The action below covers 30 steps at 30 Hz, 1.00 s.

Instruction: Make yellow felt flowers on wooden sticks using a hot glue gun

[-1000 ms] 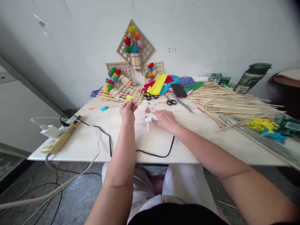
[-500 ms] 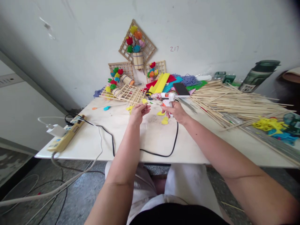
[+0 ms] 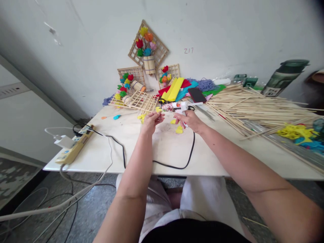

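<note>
My right hand point(image 3: 191, 120) is wrapped round the handle of a white glue gun point(image 3: 181, 106), and a glue stick juts from its back end. The gun's patterned front end points left, toward my left hand point(image 3: 151, 123). The fingers of that hand are pinched together on a small yellow petal point(image 3: 158, 109), just short of the gun's tip. Several loose yellow petals point(image 3: 179, 129) lie on the table below the gun. Blue cutouts point(image 3: 116, 117) lie farther left.
Bamboo lattices with paper flowers point(image 3: 140, 101) stand and lie at the back. Coloured paper point(image 3: 174, 89), a phone point(image 3: 196, 95) and many thin sticks point(image 3: 243, 106) spread rightward. A power strip point(image 3: 76, 145) sits at the left edge; a black cord point(image 3: 174, 167) crosses the front.
The glue gun has turned slightly, so its glue stick now shows to the right. Both hands stay close together. The whole view has shifted a little.
</note>
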Motion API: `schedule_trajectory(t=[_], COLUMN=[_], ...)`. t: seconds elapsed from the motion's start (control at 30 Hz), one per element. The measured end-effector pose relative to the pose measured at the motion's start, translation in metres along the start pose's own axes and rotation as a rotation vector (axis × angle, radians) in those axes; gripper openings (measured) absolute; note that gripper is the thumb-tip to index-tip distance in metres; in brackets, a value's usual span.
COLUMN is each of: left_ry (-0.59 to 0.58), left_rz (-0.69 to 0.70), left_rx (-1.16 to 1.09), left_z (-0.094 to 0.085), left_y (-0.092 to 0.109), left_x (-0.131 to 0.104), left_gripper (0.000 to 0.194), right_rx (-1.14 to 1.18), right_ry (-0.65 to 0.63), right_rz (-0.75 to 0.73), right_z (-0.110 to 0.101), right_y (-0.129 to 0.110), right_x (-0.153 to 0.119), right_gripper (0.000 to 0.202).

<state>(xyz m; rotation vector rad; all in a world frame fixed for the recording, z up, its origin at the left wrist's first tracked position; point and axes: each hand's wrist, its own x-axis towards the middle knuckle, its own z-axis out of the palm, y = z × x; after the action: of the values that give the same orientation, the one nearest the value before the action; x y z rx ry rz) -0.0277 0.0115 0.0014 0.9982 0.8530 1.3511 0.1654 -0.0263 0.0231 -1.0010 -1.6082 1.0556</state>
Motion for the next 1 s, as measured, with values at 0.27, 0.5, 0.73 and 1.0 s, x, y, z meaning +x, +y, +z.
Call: schedule_trajectory(t=[0.27,0.5,0.73,1.0], left_ry=[0.019,0.022,0.023,0.034], left_rz=[-0.006,-0.004,-0.009,-0.008], left_rx=[0.023,0.032,0.029,0.026], left_z=[0.0025,0.0039,0.0053,0.0057], left_y=[0.002,0.0029,0.0033,0.0041], left_x=[-0.0016,-0.0021,-0.0028,-0.0027], left_gripper=[0.025,0.024,0.024,0.023], right_rx=[-0.022,-0.059,-0.072,-0.1], right_ry=[0.008,-0.002,0.004,0.012], right_rz=[0.015,0.004,0.007,0.02], right_z=[-0.0002,0.0,-0.0001,0.0002], right_y=[0.0019,0.0029,0.0062,0.003], right_x=[0.0003,-0.0002,0.0017,0.0002], right_gripper=[0.048,0.047,0.044,0.047])
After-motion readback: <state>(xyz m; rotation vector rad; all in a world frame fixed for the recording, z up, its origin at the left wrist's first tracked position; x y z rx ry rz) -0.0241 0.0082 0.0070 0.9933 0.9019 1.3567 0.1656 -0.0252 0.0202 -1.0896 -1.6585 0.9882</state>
